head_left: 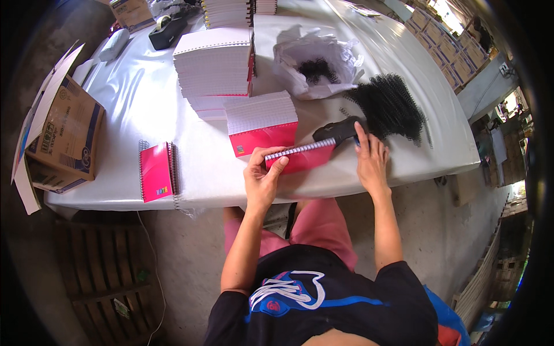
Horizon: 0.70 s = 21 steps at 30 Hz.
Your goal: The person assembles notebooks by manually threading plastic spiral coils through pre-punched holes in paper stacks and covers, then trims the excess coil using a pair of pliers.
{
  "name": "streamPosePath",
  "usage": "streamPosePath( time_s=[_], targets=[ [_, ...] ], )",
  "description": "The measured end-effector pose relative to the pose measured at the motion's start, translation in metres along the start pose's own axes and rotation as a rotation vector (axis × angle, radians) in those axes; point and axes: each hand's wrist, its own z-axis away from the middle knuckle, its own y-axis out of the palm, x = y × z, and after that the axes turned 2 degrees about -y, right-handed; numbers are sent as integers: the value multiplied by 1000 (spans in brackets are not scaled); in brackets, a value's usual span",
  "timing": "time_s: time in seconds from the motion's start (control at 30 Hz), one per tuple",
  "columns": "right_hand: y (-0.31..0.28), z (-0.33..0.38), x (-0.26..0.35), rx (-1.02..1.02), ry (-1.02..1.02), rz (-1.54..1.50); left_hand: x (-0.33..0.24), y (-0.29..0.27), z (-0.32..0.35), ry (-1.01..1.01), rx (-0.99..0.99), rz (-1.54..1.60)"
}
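My left hand (263, 177) pinches a red-covered notebook (309, 159) by its left end, thumb on the near side. The notebook is tilted, and a row of light binding holes or loops runs along its top edge. Its right end meets a dark tool or device (334, 130) on the table, whose kind I cannot make out. My right hand (372, 158) is beside that device, index finger stretched toward its right end, the other fingers bent. A small dark blue bit shows at those fingers; what it belongs to is hidden.
Behind the notebook stand a short red-covered stack (262, 135) and a tall paper stack (213, 66). Black spiral coils (392, 106) lie at right, beside a white bag (288, 60) holding more. Left are a red spiral notebook (156, 173), an open carton (66, 130) and a tape dispenser (167, 32).
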Motion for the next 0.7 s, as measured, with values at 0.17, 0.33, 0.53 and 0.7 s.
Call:
streamPosePath(
  time_s=[0.17, 0.33, 0.53, 0.7],
  targets=[
    [-24, -20, -7, -221, 17, -139, -1, 11, 7, -85, -103, 137],
    [-38, -26, -9, -106, 59, -52, 8, 9, 10, -94, -152, 120],
    [-69, -64, -29, -155, 120, 508, 5, 13, 4, 26, -200, 90],
    [-101, -66, -11, -328, 46, 25, 10, 11, 9, -77, -205, 181]
  ],
)
